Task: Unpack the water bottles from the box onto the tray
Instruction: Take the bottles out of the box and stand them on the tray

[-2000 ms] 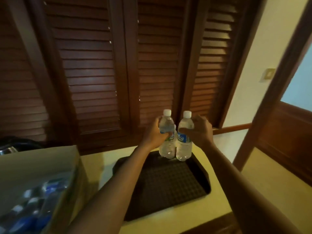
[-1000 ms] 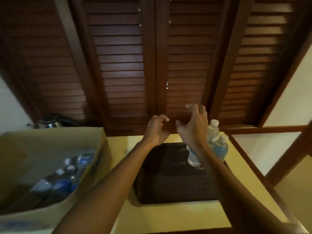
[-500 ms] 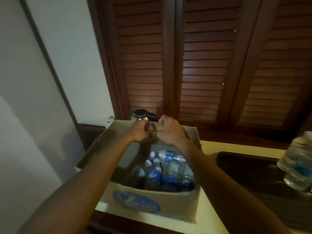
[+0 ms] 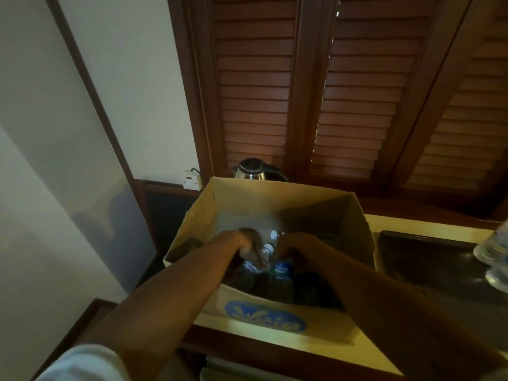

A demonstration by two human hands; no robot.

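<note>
box (image 4: 264, 204): 1 | tray (image 4: 428, 259): 1 | kettle (image 4: 251, 169): 1 | hands: 2 | bottles on tray (image 4: 492, 248): 2

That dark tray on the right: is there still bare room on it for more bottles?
Yes. The tray is bare from its left rim, beside the box, across to the two bottles at the picture's right edge. It is crowded inside the box, where both hands reach among packed bottles.

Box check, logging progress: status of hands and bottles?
Both hands in the box: left hand and right hand among the bottles, grip unclear. Two bottles on tray. Nothing blocking.
</note>
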